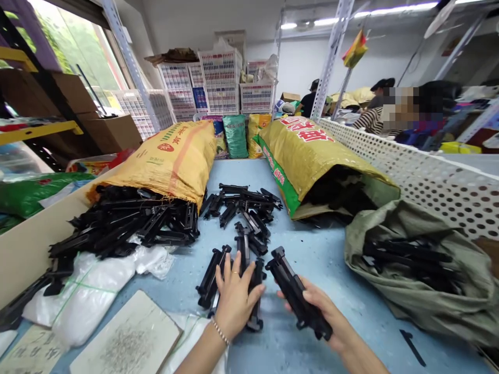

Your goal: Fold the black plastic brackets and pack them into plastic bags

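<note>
My right hand [322, 306] grips a long black plastic part [298, 296], or a few laid together, tilted above the blue table. My left hand [235, 296], wearing a beaded bracelet, lies with spread fingers over several similar black plastic parts [210, 278] and touches them. Beyond my fingers, more of these parts lie loose in a pile [245, 202]. At the left, a heap of black parts [132, 223] spills from the mouth of a yellow woven sack [167, 156]. On the right, a grey-green sack [393, 228] stands open with black parts inside.
A yellow-green woven sack [312, 150] lies at the back right, its dark mouth facing me. Clear plastic bags [93, 291] and a worn pale board [128, 337] occupy the front left. A perforated white panel [429, 182] borders the right side. Two people work beyond it.
</note>
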`<control>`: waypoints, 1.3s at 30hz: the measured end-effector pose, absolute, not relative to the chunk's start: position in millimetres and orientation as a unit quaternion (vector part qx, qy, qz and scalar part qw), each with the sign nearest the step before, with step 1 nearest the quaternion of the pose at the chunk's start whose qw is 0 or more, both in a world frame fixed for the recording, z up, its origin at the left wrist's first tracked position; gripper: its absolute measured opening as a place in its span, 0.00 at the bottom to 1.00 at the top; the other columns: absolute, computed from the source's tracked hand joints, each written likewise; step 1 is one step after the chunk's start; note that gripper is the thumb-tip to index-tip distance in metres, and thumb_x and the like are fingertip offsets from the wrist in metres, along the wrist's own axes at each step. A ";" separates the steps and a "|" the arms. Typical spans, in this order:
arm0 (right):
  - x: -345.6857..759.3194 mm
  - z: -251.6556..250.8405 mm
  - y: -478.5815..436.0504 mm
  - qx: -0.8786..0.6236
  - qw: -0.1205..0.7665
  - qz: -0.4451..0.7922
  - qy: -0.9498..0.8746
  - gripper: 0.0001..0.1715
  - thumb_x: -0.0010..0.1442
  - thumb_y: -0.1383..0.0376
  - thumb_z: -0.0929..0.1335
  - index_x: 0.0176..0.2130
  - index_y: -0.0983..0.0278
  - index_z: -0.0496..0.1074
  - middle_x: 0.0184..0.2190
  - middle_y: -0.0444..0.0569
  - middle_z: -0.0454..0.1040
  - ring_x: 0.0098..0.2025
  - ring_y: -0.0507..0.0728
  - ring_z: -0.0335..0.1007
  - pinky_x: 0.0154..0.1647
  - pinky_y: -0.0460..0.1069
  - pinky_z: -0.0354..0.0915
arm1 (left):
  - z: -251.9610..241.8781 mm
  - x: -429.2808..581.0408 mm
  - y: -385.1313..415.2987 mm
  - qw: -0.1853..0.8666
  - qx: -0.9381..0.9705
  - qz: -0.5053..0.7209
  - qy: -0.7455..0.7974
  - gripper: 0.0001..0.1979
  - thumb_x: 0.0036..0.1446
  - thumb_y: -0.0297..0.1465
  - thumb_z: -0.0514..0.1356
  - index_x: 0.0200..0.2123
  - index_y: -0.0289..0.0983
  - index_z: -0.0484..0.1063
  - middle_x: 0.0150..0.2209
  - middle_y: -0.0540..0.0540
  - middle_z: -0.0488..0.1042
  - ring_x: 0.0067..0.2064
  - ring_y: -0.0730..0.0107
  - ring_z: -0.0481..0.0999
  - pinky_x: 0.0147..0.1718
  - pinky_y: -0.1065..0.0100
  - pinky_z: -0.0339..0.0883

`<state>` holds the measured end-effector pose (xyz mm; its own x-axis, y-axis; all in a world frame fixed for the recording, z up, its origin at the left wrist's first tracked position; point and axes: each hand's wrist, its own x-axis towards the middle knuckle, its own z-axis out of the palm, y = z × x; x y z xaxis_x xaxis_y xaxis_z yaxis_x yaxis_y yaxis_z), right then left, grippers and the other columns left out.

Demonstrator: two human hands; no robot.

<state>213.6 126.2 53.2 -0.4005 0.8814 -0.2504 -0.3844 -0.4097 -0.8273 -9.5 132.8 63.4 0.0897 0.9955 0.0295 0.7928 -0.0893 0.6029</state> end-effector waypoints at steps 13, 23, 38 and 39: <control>173.1 66.3 16.2 -0.413 0.407 0.503 -0.641 0.26 0.64 0.59 0.64 0.60 0.55 0.58 0.61 0.54 0.63 0.61 0.62 0.60 0.62 0.61 0.58 | 76.3 31.0 31.3 0.627 0.292 0.547 0.471 0.35 0.47 0.42 0.68 0.55 0.41 0.60 0.51 0.41 0.70 0.47 0.61 0.74 0.43 0.66 0.68; 185.5 77.6 52.5 -0.414 0.372 0.193 -0.808 0.18 0.67 0.52 0.58 0.38 0.62 0.65 0.32 0.51 0.69 0.36 0.58 0.66 0.38 0.54 0.64 | 83.6 27.5 -6.1 0.749 0.252 0.447 0.419 0.19 0.48 0.42 0.67 0.36 0.35 0.70 0.29 0.50 0.70 0.22 0.78 0.67 0.21 0.74 0.61; 177.2 43.2 -14.8 -0.242 0.303 0.131 -0.912 0.18 0.69 0.59 0.55 0.36 0.63 0.67 0.29 0.50 0.67 0.32 0.57 0.57 0.33 0.53 0.56 | 76.0 22.0 -3.0 0.681 0.208 0.495 0.497 0.20 0.49 0.43 0.66 0.38 0.34 0.72 0.30 0.49 0.71 0.27 0.75 0.69 0.29 0.72 0.64; 175.5 40.9 -17.7 -0.248 0.319 0.170 -0.899 0.18 0.69 0.59 0.55 0.36 0.63 0.66 0.29 0.49 0.67 0.32 0.57 0.57 0.33 0.52 0.56 | 76.9 23.5 -7.0 0.659 0.229 0.497 0.516 0.19 0.50 0.44 0.65 0.38 0.35 0.72 0.30 0.49 0.71 0.28 0.74 0.69 0.30 0.71 0.64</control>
<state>175.5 -17.7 40.9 -0.6729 0.5546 0.4895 0.3379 0.8191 -0.4636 23.5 -7.0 76.9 -0.0267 0.8916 -0.4519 -0.4189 0.4005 0.8149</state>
